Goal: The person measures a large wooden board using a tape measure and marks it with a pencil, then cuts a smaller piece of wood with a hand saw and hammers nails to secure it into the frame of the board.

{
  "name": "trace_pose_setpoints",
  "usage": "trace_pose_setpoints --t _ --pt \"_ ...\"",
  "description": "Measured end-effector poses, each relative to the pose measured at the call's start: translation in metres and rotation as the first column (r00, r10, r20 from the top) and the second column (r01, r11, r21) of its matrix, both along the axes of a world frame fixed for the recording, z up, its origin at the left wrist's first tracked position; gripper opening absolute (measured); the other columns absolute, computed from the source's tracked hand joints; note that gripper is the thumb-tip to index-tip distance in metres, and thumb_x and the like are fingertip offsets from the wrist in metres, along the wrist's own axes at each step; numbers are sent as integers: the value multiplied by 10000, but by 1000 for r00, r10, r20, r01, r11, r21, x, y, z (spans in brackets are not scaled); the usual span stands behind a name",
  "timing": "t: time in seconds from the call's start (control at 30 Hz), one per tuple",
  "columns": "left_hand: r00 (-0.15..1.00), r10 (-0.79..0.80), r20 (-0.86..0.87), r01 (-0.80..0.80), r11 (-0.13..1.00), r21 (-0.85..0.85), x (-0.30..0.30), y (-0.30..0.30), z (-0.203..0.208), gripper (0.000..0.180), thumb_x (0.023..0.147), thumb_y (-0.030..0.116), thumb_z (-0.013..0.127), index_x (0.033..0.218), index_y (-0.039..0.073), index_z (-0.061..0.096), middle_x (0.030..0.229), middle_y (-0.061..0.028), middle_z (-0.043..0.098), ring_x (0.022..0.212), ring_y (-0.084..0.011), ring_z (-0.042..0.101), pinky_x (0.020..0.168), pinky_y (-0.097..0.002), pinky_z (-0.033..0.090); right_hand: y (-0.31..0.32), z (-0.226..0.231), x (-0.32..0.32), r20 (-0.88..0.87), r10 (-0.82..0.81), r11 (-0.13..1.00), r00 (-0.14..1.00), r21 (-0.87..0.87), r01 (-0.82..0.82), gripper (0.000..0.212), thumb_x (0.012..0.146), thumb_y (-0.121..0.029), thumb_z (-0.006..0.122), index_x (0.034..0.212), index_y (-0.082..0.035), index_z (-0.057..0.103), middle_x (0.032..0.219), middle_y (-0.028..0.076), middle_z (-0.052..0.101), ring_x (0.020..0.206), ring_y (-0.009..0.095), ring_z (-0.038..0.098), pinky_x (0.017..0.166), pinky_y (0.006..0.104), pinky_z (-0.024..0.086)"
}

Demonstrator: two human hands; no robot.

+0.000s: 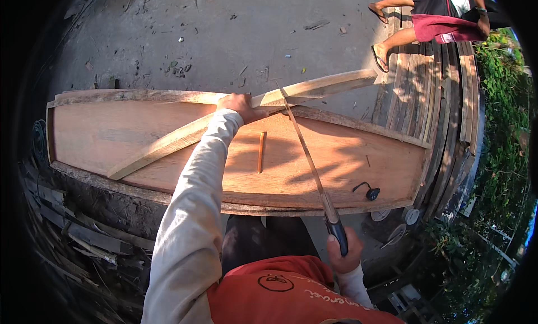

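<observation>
Your left hand (238, 106) is clamped over a pale wooden beam (193, 131), which runs diagonally across a shallow, wood-framed panel (140, 128) and juts beyond its far rim. Your right hand (344, 250), low and nearer your body, is closed around the black handle of a handsaw (310, 161). The long blade points away from you, its tip end at the beam just right of your left hand; whether the teeth bite is hard to tell. On the panel lie an orange-brown stick (261, 152) and, further right, a small black object (371, 194) with a cord.
</observation>
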State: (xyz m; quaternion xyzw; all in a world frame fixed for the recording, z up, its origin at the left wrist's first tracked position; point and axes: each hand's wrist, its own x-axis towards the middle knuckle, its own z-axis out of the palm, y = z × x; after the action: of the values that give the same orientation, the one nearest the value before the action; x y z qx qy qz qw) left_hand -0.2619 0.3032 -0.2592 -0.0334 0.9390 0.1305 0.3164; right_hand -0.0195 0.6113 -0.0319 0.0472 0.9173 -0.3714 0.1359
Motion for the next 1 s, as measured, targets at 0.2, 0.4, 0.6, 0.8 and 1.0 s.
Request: trace_pose_setpoints --t 0.2,0.4,0.6,0.8,1.0 --pt "1000 28 -4 -28 999 17 3 20 -9 764 747 723 692 1209 115 705 1139 -126 740 1098 -272 697 962 -389 542 -24 -64 -67 -32 -13 999 999 -50 11 202 897 -182 695 852 -12 595 606 137 563 513 254 583 519 384 464" --pt "1000 19 -8 -18 999 40 25 17 -11 777 738 728 696 1214 115 701 1149 -125 738 1089 -273 702 958 -394 543 -26 -51 -49 -15 -13 999 1000 -34 13 224 882 -203 710 855 -16 592 643 160 607 550 303 632 546 385 499" --pt "998 49 -24 -50 999 -1 -2 6 -10 770 740 745 697 1197 126 701 1073 -126 752 1046 -262 716 914 -388 557 -11 -12 -16 46 -12 999 999 -32 14 192 861 -160 694 948 3 642 650 141 594 535 250 620 563 363 514" --pt "990 82 -113 -76 996 52 -11 4 -11 769 725 749 704 1182 131 710 1057 -121 757 1011 -263 728 895 -398 562 -78 -98 -155 -148 56 997 987 -45 -64 291 910 -246 694 806 -11 558 602 167 575 505 284 582 515 379 458" --pt "958 125 -258 -110 991 71 26 19 -10 679 710 719 739 986 99 723 931 -139 760 841 -265 751 767 -431 591 -24 40 -1 56 -41 998 998 54 38 177 868 -157 703 893 -4 619 629 127 594 555 211 644 556 357 508"
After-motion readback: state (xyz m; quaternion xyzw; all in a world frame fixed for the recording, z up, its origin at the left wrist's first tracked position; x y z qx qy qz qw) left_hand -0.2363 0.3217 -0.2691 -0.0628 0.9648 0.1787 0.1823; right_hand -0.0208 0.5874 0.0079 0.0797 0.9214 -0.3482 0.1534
